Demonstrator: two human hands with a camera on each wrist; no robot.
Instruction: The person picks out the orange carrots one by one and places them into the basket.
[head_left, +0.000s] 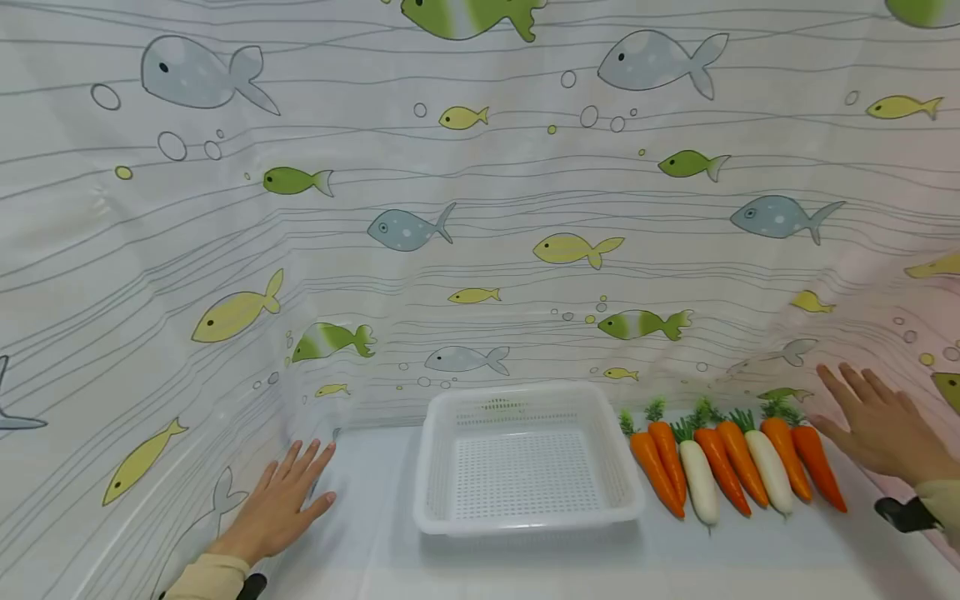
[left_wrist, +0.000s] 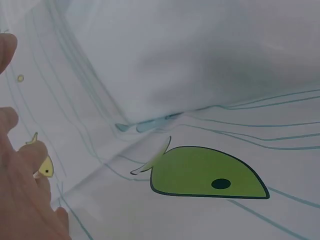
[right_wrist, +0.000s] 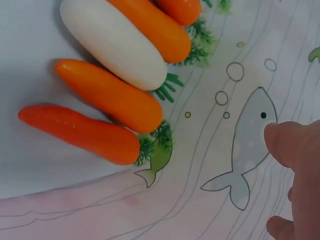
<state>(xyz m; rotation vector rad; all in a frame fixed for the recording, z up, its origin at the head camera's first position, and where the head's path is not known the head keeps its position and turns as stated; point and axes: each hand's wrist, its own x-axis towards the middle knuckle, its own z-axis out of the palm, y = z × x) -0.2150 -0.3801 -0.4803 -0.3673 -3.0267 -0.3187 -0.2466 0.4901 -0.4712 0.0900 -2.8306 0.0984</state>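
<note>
Fish-print sheet (head_left: 502, 196) hangs behind a white surface (head_left: 367, 517). Head view: the basket (head_left: 525, 527) sits mid-surface, with six carrots (head_left: 819, 468) and two radishes (head_left: 699, 483) lined up just right of it, leafy ends toward the back. Left hand (head_left: 279, 506) is out left of the basket, right hand (head_left: 888, 427) just beside the row's right end, both with fingers spread. Left wrist: part of that hand, fingers apart, sheet beyond. Right wrist: carrots and one radish near the hand but apart; it's partly cut off, so can't tell its full finger spread there.
</note>
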